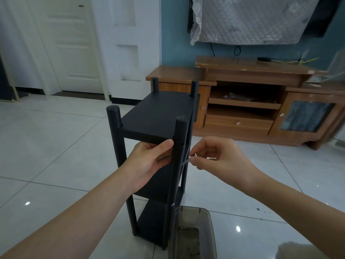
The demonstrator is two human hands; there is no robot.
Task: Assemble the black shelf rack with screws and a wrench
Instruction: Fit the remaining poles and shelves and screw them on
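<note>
The black shelf rack [156, 114] stands upright on the tiled floor, with four round posts and several shelves. My left hand [149, 161] grips the front edge of the top shelf beside the near right post [177, 165], thumb on top. My right hand [214, 156] pinches a thin metal wrench [185, 162], whose tip points at the right side of that post, just below a small hole. A small pale piece shows at my fingertips; I cannot tell what it is.
A translucent grey plastic box [194, 232] with small metal parts stands on the floor at the rack's near right foot. A wooden TV cabinet [242, 109] runs along the blue wall behind. White doors are at the far left.
</note>
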